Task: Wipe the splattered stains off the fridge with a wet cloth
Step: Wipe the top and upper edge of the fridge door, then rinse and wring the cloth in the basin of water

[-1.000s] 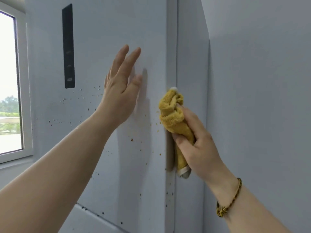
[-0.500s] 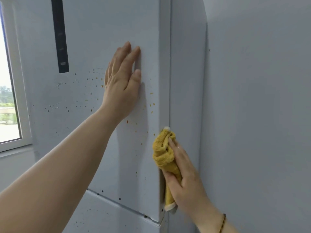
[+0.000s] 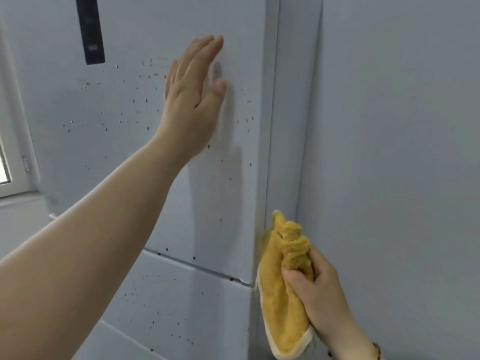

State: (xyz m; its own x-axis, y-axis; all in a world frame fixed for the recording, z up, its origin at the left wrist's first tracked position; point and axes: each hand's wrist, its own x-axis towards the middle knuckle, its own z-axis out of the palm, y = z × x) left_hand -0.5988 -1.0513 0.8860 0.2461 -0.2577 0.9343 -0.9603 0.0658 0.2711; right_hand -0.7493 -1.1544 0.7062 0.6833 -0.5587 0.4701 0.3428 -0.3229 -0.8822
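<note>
The white fridge (image 3: 145, 178) fills the view, its upper door dotted with several small brown and yellow stains (image 3: 135, 102). More specks mark the lower door (image 3: 166, 302). My left hand (image 3: 193, 100) lies flat with straight fingers against the upper door. My right hand (image 3: 317, 289) grips a bunched yellow cloth (image 3: 283, 297) at the door's right edge, level with the seam between the two doors.
A black display strip (image 3: 90, 29) runs down the upper door at top left. A window frame (image 3: 15, 162) stands at the far left. A plain grey wall (image 3: 389, 152) closes in tightly on the fridge's right side.
My right hand has slid the cloth down the door's right edge, from the middle of the upper door to the seam. My left hand stays flat on the door.
</note>
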